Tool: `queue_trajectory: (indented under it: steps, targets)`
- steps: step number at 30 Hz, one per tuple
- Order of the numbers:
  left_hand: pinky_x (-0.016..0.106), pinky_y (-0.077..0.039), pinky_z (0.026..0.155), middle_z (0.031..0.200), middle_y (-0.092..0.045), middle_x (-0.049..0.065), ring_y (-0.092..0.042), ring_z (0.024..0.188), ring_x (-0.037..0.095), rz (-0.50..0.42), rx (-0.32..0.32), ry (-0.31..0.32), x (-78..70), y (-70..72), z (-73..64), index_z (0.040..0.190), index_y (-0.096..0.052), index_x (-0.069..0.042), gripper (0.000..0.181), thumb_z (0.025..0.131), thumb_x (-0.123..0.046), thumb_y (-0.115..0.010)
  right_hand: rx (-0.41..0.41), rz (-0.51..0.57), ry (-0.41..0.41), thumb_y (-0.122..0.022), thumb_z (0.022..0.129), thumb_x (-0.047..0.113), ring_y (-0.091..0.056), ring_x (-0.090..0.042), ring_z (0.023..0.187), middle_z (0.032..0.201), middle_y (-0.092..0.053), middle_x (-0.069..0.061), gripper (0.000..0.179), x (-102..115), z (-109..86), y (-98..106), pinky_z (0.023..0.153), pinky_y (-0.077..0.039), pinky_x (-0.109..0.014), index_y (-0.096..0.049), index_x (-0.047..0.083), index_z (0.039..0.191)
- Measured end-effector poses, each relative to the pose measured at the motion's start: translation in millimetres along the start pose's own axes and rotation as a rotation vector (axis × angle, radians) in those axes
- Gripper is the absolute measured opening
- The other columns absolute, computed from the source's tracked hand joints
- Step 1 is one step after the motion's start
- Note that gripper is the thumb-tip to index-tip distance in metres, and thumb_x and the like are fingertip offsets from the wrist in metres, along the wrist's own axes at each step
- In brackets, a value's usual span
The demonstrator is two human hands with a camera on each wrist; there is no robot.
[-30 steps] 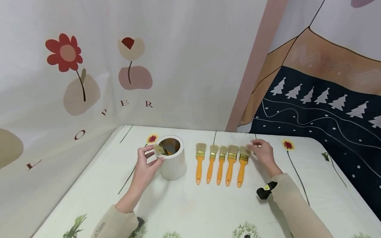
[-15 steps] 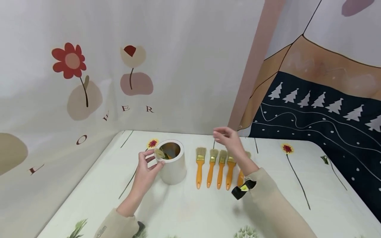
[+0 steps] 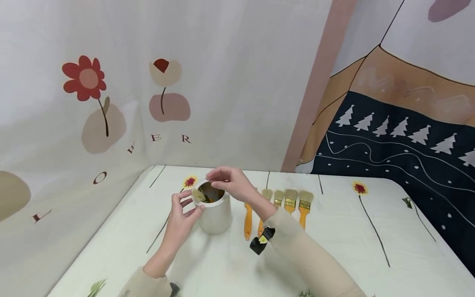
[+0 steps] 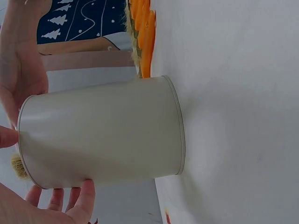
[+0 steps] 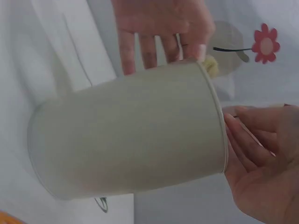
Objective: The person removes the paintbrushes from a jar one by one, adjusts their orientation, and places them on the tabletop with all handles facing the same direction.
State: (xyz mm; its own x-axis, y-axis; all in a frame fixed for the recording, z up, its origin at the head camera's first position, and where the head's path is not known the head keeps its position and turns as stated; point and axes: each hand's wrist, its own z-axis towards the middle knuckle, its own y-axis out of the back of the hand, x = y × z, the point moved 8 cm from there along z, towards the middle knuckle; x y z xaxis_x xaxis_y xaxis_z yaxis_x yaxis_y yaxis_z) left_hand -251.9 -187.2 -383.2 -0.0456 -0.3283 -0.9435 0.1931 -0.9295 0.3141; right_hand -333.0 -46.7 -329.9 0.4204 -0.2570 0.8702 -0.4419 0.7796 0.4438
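A pale grey cylindrical can [image 3: 216,220] stands upright on the table, its open top facing up. Inside it, paintbrush bristles [image 3: 199,194] lean against the left rim, with a bit of orange lower down. My left hand [image 3: 182,218] holds the can near its top, thumb on the near side and fingers round the left. Over the opening is my right hand [image 3: 235,183], its loosely bent fingertips at the far rim. In the right wrist view, the right-hand fingers [image 5: 247,140] reach across the can's mouth; their tips are partly hidden.
Several orange-handled paintbrushes [image 3: 305,206] lie in a row right of the can, bristles away from me, partly covered by my right forearm. The table cloth [image 3: 334,231] has printed flowers. Printed curtains [image 3: 237,82] hang behind the table.
My right hand has moved left from beside the rightmost paintbrush, across the row, to the can's opening. My left hand stays on the can.
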Motion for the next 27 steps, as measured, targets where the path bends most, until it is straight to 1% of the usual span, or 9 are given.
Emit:
queue_trajectory:
  steps: [3, 6, 10, 12, 14, 18, 21, 24, 27]
  targets:
    - [0.046, -0.047, 0.112, 0.155, -0.034, 0.013, -0.040, 0.142, 0.034, 0.000, 0.001, -0.004, 0.7, 0.8, -1.3, 0.140, -0.025, -0.003, 0.059, 0.097, -0.014, -0.064, 0.079, -0.179, 0.005, -0.066, 0.094, 0.004, -0.069, -0.021, 0.109, 0.116, -0.072, -0.009, 0.024, 5, 7.1, -16, 0.095, -0.058, -0.027, -0.069, 0.007, 0.118]
    - [0.048, -0.047, 0.112, 0.154, -0.034, 0.013, -0.041, 0.142, 0.034, -0.013, 0.004, -0.015, 0.4, 0.3, -0.4, 0.139, -0.026, -0.001, 0.058, 0.097, -0.013, -0.064, 0.142, -0.338, -0.019, -0.069, 0.093, 0.006, -0.069, -0.016, 0.111, 0.119, -0.072, -0.002, 0.029, 5, 9.9, -25, 0.102, -0.055, -0.030, -0.068, 0.013, 0.120]
    - [0.047, -0.047, 0.112, 0.154, -0.034, 0.013, -0.041, 0.141, 0.033, -0.022, 0.011, -0.035, -0.9, -1.1, 1.8, 0.138, -0.027, 0.000, 0.057, 0.097, -0.013, -0.064, 0.173, -0.445, -0.008, -0.071, 0.092, 0.010, -0.067, -0.014, 0.115, 0.123, -0.072, 0.003, 0.036, 6, 7.7, -29, 0.110, -0.048, -0.039, -0.065, 0.018, 0.126]
    - [0.046, -0.048, 0.111, 0.154, -0.034, 0.013, -0.042, 0.141, 0.033, -0.020, 0.010, -0.036, -1.0, -0.5, 1.6, 0.138, -0.027, 0.000, 0.057, 0.097, -0.012, -0.063, 0.170, -0.448, 0.002, -0.072, 0.092, 0.011, -0.067, -0.014, 0.114, 0.121, -0.073, 0.003, 0.036, 6, 6.7, -31, 0.110, -0.047, -0.041, -0.064, 0.019, 0.126]
    - [0.044, -0.048, 0.111, 0.154, -0.034, 0.013, -0.042, 0.141, 0.034, -0.015, 0.014, -0.037, -2.7, -0.3, 2.8, 0.139, -0.026, 0.000, 0.057, 0.097, -0.012, -0.063, 0.154, -0.440, 0.008, -0.073, 0.091, 0.012, -0.068, -0.013, 0.111, 0.116, -0.074, 0.004, 0.034, 6, 7.1, -30, 0.107, -0.049, -0.039, -0.066, 0.019, 0.123]
    - [0.044, -0.048, 0.110, 0.153, -0.034, 0.014, -0.041, 0.141, 0.034, -0.006, 0.017, -0.029, -3.7, 0.2, 3.6, 0.139, -0.025, 0.000, 0.058, 0.097, -0.011, -0.063, 0.135, -0.433, 0.005, -0.075, 0.089, 0.015, -0.067, -0.010, 0.101, 0.106, -0.075, 0.005, 0.025, 4, 8.3, -28, 0.098, -0.051, -0.033, -0.070, 0.018, 0.114]
    - [0.044, -0.047, 0.111, 0.154, -0.034, 0.014, -0.041, 0.141, 0.034, 0.000, 0.017, -0.022, -3.1, 0.3, 4.0, 0.139, -0.025, 0.000, 0.058, 0.097, -0.011, -0.063, 0.133, -0.423, -0.002, -0.076, 0.089, 0.018, -0.065, -0.008, 0.093, 0.100, -0.074, 0.005, 0.017, 3, 8.4, -26, 0.091, -0.050, -0.030, -0.072, 0.018, 0.105]
    - [0.045, -0.047, 0.111, 0.154, -0.033, 0.014, -0.041, 0.141, 0.034, 0.002, 0.015, -0.013, -2.3, -0.3, 4.2, 0.139, -0.025, 0.000, 0.058, 0.097, -0.012, -0.063, 0.124, -0.367, -0.010, -0.077, 0.088, 0.019, -0.063, -0.008, 0.090, 0.097, -0.073, 0.003, 0.013, 2, 7.7, -23, 0.088, -0.050, -0.029, -0.070, 0.016, 0.099]
    - [0.047, -0.046, 0.112, 0.155, -0.033, 0.014, -0.040, 0.142, 0.034, -0.002, 0.020, -0.002, -1.8, -2.3, 3.3, 0.140, -0.025, 0.000, 0.058, 0.097, -0.012, -0.063, 0.103, -0.296, -0.019, -0.077, 0.088, 0.020, -0.063, -0.009, 0.093, 0.100, -0.073, 0.002, 0.013, 0, 5.4, -20, 0.091, -0.050, -0.029, -0.070, 0.016, 0.099]
